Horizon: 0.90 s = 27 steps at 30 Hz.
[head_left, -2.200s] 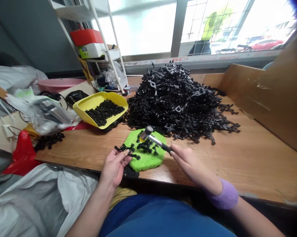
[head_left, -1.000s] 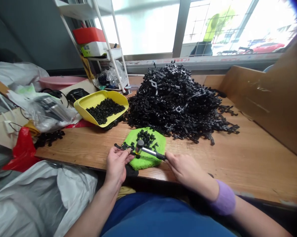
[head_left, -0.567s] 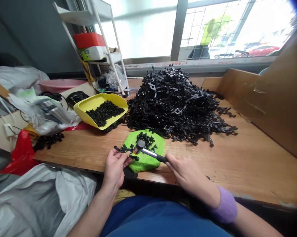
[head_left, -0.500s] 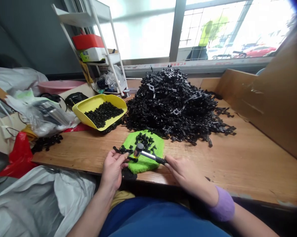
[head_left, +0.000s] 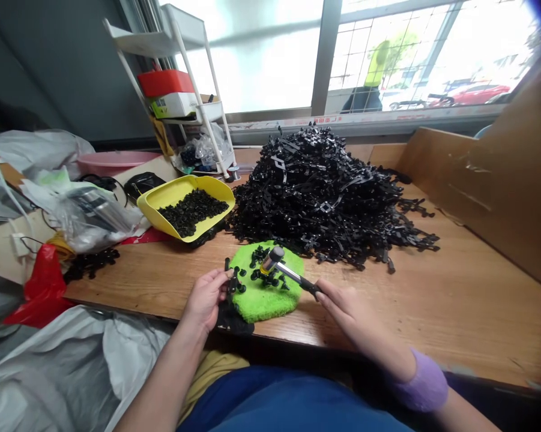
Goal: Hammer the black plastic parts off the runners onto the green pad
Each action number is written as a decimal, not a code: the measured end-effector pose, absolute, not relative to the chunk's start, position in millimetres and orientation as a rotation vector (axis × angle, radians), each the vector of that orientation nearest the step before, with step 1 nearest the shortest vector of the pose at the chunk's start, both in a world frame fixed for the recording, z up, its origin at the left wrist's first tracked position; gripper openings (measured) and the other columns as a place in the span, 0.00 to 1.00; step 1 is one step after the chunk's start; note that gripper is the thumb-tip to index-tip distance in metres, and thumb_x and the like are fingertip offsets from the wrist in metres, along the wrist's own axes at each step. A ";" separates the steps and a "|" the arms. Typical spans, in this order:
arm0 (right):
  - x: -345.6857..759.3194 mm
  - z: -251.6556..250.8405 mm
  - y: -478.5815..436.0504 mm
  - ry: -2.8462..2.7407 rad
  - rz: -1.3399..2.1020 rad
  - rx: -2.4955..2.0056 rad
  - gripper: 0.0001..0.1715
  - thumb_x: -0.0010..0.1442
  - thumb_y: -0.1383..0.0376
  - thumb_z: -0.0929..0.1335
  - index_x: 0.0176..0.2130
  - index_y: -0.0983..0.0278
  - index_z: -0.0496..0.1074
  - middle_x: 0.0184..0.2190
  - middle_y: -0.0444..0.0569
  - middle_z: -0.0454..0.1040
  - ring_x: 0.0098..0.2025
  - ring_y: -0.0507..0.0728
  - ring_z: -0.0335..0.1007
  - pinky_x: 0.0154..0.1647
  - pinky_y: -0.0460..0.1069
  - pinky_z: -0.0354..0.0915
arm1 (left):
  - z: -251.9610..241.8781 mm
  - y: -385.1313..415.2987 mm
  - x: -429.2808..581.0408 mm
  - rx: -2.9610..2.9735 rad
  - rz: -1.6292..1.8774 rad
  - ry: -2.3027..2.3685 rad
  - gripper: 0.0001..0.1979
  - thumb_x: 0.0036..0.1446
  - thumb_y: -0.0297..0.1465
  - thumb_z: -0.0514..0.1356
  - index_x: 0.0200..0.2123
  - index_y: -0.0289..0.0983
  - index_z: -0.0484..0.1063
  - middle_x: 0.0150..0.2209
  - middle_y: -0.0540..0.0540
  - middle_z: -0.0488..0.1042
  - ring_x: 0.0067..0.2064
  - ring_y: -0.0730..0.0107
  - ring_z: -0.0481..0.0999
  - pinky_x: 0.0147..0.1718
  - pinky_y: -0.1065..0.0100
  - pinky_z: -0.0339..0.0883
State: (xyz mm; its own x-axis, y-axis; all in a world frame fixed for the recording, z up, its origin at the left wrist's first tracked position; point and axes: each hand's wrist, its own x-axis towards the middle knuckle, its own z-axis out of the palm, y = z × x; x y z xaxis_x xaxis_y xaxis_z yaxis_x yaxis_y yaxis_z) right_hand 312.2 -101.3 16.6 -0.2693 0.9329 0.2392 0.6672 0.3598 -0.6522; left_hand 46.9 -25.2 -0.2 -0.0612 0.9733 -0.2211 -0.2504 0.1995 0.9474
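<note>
My left hand [head_left: 206,297] pinches a black plastic part [head_left: 234,282] with several round knobs, at the left edge of a green fluffy cloth [head_left: 263,303]. In my right hand [head_left: 342,303] is a small mallet [head_left: 292,273] with a dark handle, held by the handle's end. Its head, black on one end and yellow on the other, hovers over or rests among small loose black pieces [head_left: 281,282] on the cloth; I cannot tell which. A wide purple band is around my right wrist.
Behind the cloth rises a large heap of black plastic parts [head_left: 315,192]. A yellow scoop-shaped tray [head_left: 151,207] of small black pieces stands left of it. Further left are a plastic-wrapped metal cup [head_left: 94,207] and a red bag [head_left: 45,288]. A cardboard panel [head_left: 499,192] borders the right side.
The mallet has moved right, away from my left hand and over the loose pieces. The held black part has turned from pointing sideways to a more upright angle. The view has shifted slightly.
</note>
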 end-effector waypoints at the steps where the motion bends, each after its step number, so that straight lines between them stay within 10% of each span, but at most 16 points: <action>1: 311.8 16.4 -100.4 -2.035 0.576 -1.388 0.16 0.67 0.61 0.55 0.34 0.62 0.65 0.26 0.44 0.67 0.28 0.55 0.63 0.28 0.47 0.53 | 0.2 -23.9 46.8 0.849 1.210 1.196 0.12 0.38 0.31 0.67 0.25 0.31 0.71 0.21 0.51 0.69 0.18 0.85 0.63 0.13 0.81 0.45; 27: 284.2 32.5 -61.4 -2.251 0.207 -1.514 0.11 0.66 0.64 0.57 0.31 0.63 0.59 0.23 0.43 0.62 0.23 0.52 0.57 0.24 0.46 0.46 | 7.1 -15.9 43.3 0.925 1.053 1.190 0.14 0.37 0.34 0.67 0.24 0.30 0.69 0.17 0.53 0.65 0.14 0.86 0.59 0.11 0.81 0.43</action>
